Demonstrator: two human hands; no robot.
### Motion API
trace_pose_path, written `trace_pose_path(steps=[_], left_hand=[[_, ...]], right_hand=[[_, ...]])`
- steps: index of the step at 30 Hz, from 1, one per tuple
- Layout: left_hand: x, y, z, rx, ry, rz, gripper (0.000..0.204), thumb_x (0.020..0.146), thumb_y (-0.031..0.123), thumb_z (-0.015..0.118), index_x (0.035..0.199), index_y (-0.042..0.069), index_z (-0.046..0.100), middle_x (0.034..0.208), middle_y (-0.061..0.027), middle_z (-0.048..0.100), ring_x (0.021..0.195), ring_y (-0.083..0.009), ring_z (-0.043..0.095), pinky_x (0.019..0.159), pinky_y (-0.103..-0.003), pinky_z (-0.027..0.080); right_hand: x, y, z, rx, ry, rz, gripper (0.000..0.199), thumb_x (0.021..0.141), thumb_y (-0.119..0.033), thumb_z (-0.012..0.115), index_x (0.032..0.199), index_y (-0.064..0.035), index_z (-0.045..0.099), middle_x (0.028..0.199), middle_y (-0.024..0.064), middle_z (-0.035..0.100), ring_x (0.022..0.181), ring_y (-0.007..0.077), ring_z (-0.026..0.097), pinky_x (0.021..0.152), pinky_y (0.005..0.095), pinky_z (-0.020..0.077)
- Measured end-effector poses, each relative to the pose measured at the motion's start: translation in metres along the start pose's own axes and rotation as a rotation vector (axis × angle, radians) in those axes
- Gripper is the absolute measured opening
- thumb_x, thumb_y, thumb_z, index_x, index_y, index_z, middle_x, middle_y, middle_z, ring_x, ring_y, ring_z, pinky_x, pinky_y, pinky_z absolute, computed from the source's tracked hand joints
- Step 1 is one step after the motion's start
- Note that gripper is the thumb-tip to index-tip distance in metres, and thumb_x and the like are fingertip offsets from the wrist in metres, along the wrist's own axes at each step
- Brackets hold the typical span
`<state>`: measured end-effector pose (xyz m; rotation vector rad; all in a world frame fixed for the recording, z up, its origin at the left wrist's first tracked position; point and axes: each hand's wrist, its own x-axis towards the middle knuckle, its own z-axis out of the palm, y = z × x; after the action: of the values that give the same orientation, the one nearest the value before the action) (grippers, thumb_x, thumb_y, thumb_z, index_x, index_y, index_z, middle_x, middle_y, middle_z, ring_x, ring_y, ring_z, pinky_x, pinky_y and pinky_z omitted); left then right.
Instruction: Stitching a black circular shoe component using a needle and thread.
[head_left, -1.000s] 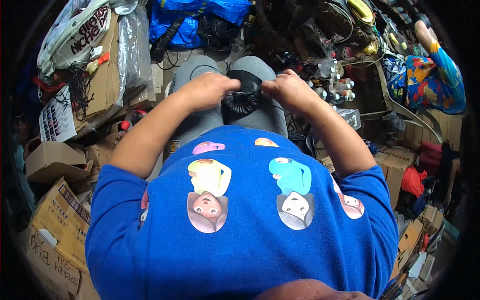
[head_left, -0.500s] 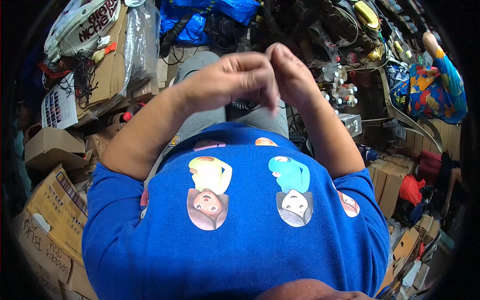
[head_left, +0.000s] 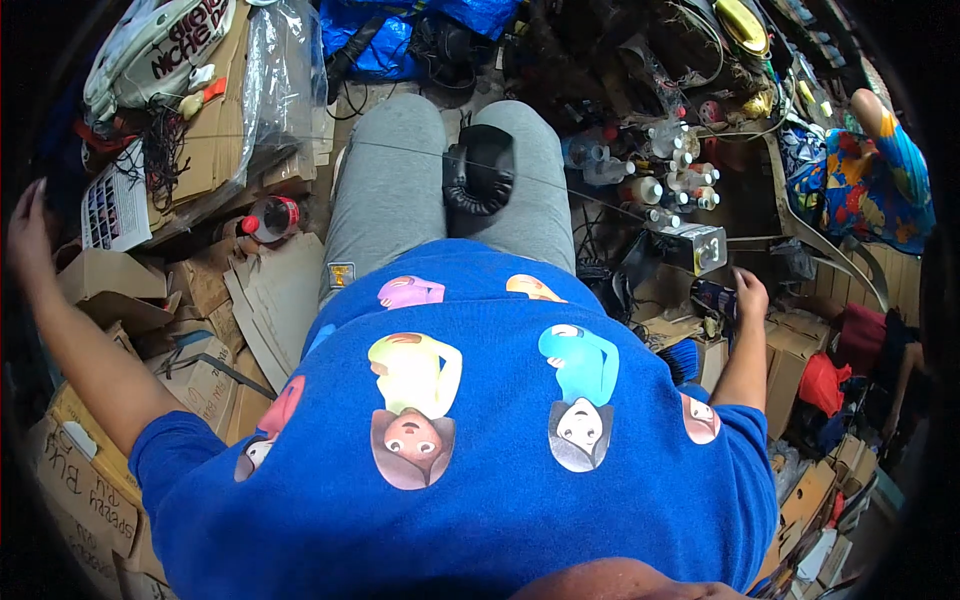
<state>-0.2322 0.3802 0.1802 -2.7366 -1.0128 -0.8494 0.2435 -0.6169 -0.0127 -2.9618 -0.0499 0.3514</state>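
One black coiled headset (head_left: 478, 170) lay on the person's lap between two grey-clad thighs, while the left hand (head_left: 28, 235) and right hand (head_left: 749, 293), fingers loosely spread, held nothing, far apart.

Black headset (head_left: 478, 168) on lap, hands apart.

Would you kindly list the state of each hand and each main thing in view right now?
Left hand: open, flung out to the left, holding nothing.
Right hand: open, lowered at the right, above the boxes, empty.
Black coiled object: resting on the lap between the thighs, untouched.
Red-capped jar: lying on its side on cardboard.
Metal box: sitting on the floor clutter.
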Motion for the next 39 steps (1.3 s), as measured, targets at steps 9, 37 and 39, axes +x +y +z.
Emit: trace_pose_path(steps=[9,37,39], left_hand=[[-0.12,0.388,0.113,-0.893,-0.725,0.401,0.032,0.076,0.011,0.066,0.108,0.01,0.065,0.103,-0.0092,0.06,0.098,-0.0221,0.056,0.086,-0.032,0.044],[-0.127,0.473,0.195,-1.273,-1.703,0.227,0.034,0.079,0.011,0.065,0.111,0.0,0.062,0.101,-0.0072,0.065,0.094,-0.0122,0.058,0.087,-0.025,0.042],[-0.125,0.475,0.195,-1.203,-1.705,0.326,0.035,0.08,0.01,0.062,0.113,-0.001,0.06,0.103,-0.0069,0.065,0.095,-0.0123,0.057,0.089,-0.025,0.041]], right_hand=[[-0.056,-0.283,0.025,0.311,-0.514,-0.644,0.032,0.086,-0.008,0.051,0.118,-0.0078,0.059,0.087,0.011,0.061,0.088,0.0155,0.056,0.083,0.0277,0.0424],[-0.109,-0.386,0.063,0.619,-0.351,-0.775,0.018,0.073,-0.001,0.068,0.09,-0.0072,0.069,0.077,0.0008,0.055,0.072,0.0094,0.052,0.067,0.0232,0.0431],[-0.115,-0.389,0.055,0.561,-0.338,-0.775,0.022,0.073,-0.001,0.067,0.092,-0.0092,0.069,0.078,0.0037,0.055,0.073,0.0132,0.056,0.067,0.0242,0.0449]])
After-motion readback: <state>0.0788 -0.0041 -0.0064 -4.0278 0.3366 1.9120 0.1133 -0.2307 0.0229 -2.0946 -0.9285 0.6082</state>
